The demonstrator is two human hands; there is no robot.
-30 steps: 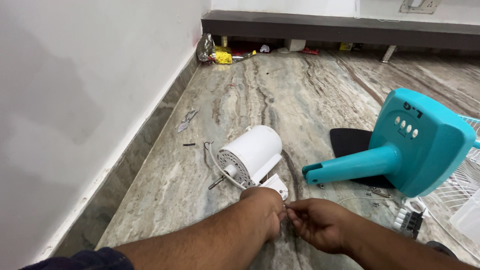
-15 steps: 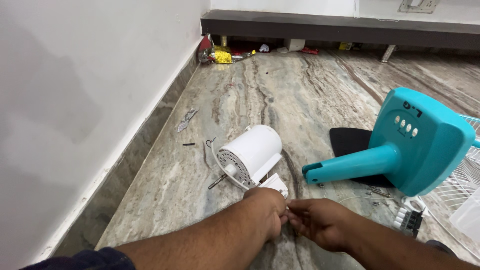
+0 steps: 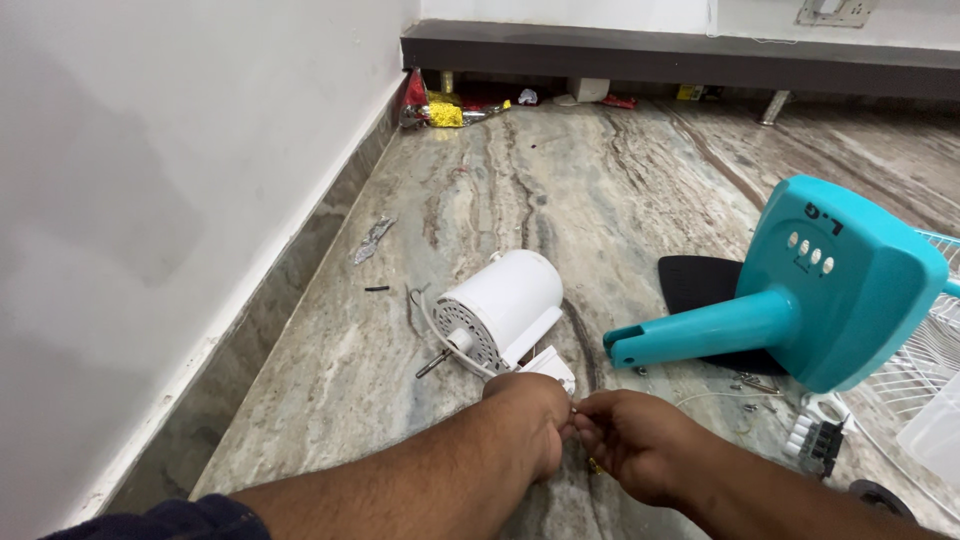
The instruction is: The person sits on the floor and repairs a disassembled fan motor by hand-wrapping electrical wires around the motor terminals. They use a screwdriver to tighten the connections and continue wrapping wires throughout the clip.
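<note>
Motor point(image 3: 503, 310), white and cylindrical with vented face and bare shaft, lies on the stone floor point(image 3: 560, 190) just beyond both hands. Left hand point(image 3: 530, 415) and right hand point(image 3: 635, 455) meet fingertip to fingertip, pinched on something small, probably its wiring. Teal fan base point(image 3: 820, 290) lies nearby. Any next move needs a fine, steady grip.

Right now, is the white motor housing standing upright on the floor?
No, the white motor housing lies on its side on the marble floor, its shaft pointing toward the wall.
</note>
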